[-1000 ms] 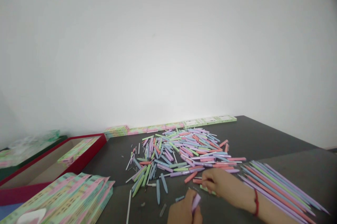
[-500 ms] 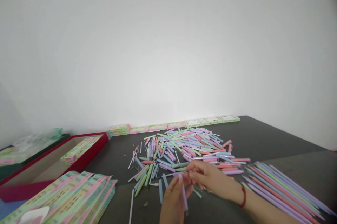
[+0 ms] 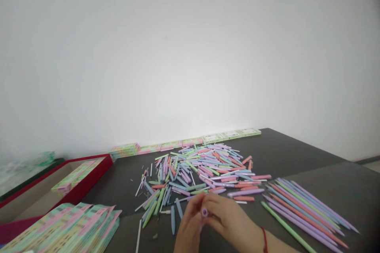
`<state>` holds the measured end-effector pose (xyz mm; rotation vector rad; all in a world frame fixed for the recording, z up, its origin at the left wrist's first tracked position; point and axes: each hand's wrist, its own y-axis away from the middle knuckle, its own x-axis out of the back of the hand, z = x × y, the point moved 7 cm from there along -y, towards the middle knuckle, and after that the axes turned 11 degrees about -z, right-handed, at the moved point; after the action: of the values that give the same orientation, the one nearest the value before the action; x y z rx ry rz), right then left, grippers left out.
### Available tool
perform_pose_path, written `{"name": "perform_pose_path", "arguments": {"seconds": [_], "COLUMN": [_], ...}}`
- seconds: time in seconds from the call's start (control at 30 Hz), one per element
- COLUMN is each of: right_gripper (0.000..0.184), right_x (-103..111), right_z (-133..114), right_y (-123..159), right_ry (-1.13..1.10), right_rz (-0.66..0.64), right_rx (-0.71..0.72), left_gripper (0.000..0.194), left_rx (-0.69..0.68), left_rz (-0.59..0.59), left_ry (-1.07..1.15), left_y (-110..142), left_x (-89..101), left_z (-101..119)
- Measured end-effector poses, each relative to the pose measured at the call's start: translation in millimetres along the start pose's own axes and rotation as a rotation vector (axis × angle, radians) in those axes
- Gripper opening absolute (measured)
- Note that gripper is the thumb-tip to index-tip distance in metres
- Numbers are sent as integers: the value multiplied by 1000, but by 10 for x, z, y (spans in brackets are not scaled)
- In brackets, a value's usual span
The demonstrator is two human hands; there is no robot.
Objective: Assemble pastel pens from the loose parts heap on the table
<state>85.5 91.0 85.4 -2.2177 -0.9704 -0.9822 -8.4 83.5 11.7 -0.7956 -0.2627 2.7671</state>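
My left hand (image 3: 189,225) and my right hand (image 3: 230,218) meet at the front middle of the table, fingers closed together. Between their fingertips is a purple pen barrel (image 3: 204,212), its round end facing me. Most of its length is hidden by the fingers. A red band circles my right wrist. Just beyond the hands spreads a heap of loose pen parts (image 3: 208,166) in purple, blue, green and coral. Blue pen pieces (image 3: 173,220) lie close to the left hand.
Long pens (image 3: 305,209) lie in a slanted row at right. Stacked printed cartons (image 3: 68,225) stand at front left, beside a red box (image 3: 97,172) holding more cartons. Flat boxes (image 3: 190,142) line the wall. A white thin tube (image 3: 138,236) lies near the front edge.
The purple barrel has turned from lengthwise in the left hand to end-on between both hands. My right hand has come down closer against the left. The view has shifted slightly right.
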Motion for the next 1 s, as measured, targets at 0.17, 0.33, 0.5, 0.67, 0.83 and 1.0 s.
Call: {"name": "perform_pose_path", "arguments": {"seconds": [0.17, 0.33, 0.5, 0.67, 0.83, 1.0], "right_gripper": [19, 18, 16, 16, 15, 14], "right_x": [112, 105, 96, 43, -167, -322], "right_z": [-65, -69, -71, -11, 129, 256], "right_y": [53, 60, 70, 66, 43, -2], "right_ry": [141, 91, 85, 110, 137, 14], "right_rz": [-22, -10, -9, -23, -103, -195], "right_rx": [98, 145, 150, 108, 30, -65], "left_gripper": [62, 70, 63, 52, 23, 34], "left_rx": [-143, -162, -251, -407, -436, -288], "left_rz": [-140, -130, -35, -28, 0, 152], "left_ry": [-148, -317, -604, -854, -861, -598], "left_y": [14, 37, 82, 131, 151, 116], "left_x": [12, -35, -33, -199, -281, -95], "left_z": [-36, -24, 106, 304, 375, 315]}}
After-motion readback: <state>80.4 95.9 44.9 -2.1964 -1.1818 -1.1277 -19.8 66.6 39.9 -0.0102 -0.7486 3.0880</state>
